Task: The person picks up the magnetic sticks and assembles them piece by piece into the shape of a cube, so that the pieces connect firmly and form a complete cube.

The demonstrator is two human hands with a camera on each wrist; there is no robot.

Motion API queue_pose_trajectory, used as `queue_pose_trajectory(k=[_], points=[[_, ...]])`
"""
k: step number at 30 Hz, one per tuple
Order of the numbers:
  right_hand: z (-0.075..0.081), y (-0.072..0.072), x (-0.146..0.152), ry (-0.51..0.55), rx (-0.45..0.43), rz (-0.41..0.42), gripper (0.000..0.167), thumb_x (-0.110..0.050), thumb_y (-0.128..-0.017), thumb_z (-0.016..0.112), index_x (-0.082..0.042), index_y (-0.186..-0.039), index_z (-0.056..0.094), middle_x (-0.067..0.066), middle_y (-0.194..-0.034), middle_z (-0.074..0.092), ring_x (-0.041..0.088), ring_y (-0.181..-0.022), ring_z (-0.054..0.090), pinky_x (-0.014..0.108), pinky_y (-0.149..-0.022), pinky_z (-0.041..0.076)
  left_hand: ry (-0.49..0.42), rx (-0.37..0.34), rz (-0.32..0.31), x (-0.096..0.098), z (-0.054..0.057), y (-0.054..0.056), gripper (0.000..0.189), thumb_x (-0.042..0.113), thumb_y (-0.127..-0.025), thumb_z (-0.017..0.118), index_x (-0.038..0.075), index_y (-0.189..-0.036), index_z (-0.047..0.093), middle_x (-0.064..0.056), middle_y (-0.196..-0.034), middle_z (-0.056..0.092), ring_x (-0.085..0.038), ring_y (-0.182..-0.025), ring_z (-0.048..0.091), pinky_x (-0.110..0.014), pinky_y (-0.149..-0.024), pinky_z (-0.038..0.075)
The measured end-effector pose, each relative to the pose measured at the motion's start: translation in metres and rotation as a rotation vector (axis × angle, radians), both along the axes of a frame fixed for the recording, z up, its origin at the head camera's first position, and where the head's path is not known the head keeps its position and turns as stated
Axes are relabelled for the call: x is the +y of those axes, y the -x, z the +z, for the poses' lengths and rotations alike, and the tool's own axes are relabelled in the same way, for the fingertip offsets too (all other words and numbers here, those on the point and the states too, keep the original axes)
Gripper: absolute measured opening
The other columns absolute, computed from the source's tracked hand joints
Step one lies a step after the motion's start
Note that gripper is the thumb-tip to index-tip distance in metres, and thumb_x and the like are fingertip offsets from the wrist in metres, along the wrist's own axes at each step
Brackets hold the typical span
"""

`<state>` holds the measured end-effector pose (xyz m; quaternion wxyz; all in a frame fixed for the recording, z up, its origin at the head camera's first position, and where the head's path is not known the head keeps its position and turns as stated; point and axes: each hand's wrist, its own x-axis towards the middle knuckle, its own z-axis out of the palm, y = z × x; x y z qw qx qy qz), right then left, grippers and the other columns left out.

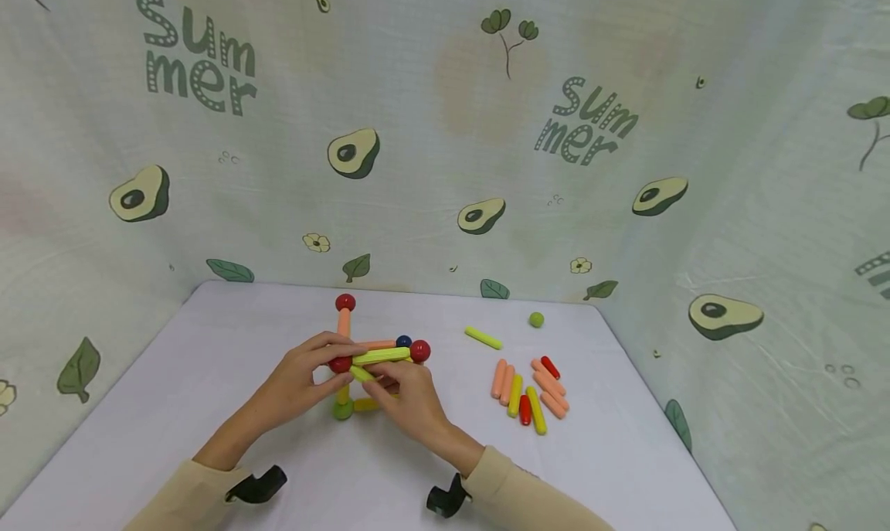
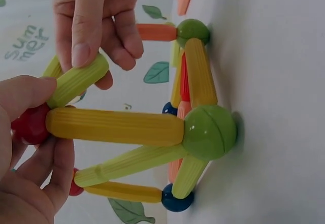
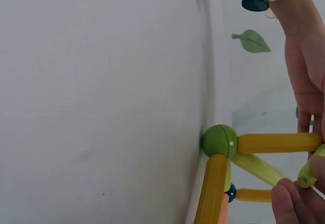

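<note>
On the white table stands a frame of plastic sticks and balls. My left hand (image 1: 295, 380) grips the red ball (image 2: 31, 125) atop an upright yellow stick (image 2: 117, 126). That stick rises from a green ball (image 2: 209, 132) on the table. My right hand (image 1: 412, 401) pinches a short lime stick (image 2: 78, 80), whose far end is at the red ball; whether they touch is hidden by the left fingers. Another lime stick (image 1: 381, 355) spans from this ball towards a second red ball (image 1: 420, 351). A blue ball (image 2: 177, 197) sits at a lower corner.
Several loose peach, yellow and red sticks (image 1: 515, 396) lie to the right of the frame. Farther back are a lime stick (image 1: 483, 338) and a green ball (image 1: 536, 320). A peach stick topped by a red ball (image 1: 345, 302) stands behind my left hand. Printed cloth (image 1: 417, 75) surrounds the table.
</note>
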<state>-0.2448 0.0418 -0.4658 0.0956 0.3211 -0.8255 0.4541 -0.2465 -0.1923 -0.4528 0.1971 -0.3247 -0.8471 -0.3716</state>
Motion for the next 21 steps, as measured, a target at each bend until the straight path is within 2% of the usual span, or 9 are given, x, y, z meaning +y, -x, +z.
queue_pose_trajectory(k=[8,15,21], points=[[0.001,-0.003,0.013,-0.050,-0.030,0.015,0.028,-0.011,-0.100,0.075,-0.009,-0.129,0.076,0.003,-0.117,0.079,0.004,-0.092,0.073,0.016,-0.080,0.057,-0.039,-0.042,0.030,0.006,-0.003,-0.001,0.053,0.003,-0.082,0.091,0.018,-0.130,0.075,0.007,-0.123,0.066,-0.011,-0.108,0.066,-0.021,-0.089,0.059],[0.004,0.002,0.061,-0.132,-0.060,0.075,0.023,-0.004,-0.100,0.073,-0.007,-0.122,0.077,0.007,-0.112,0.078,0.007,-0.096,0.071,0.024,-0.083,0.061,-0.034,-0.050,0.036,0.008,-0.002,-0.002,0.057,0.002,-0.083,0.090,0.026,-0.133,0.075,0.008,-0.124,0.066,-0.012,-0.110,0.064,-0.020,-0.090,0.058],[0.013,0.023,0.110,-0.214,-0.045,-0.040,0.017,-0.004,-0.100,0.072,-0.009,-0.113,0.080,0.007,-0.109,0.079,0.012,-0.092,0.070,0.023,-0.080,0.060,-0.025,-0.044,0.045,0.009,0.000,-0.001,0.058,0.003,-0.083,0.090,0.027,-0.133,0.074,0.009,-0.125,0.066,-0.012,-0.111,0.065,-0.021,-0.090,0.058]])
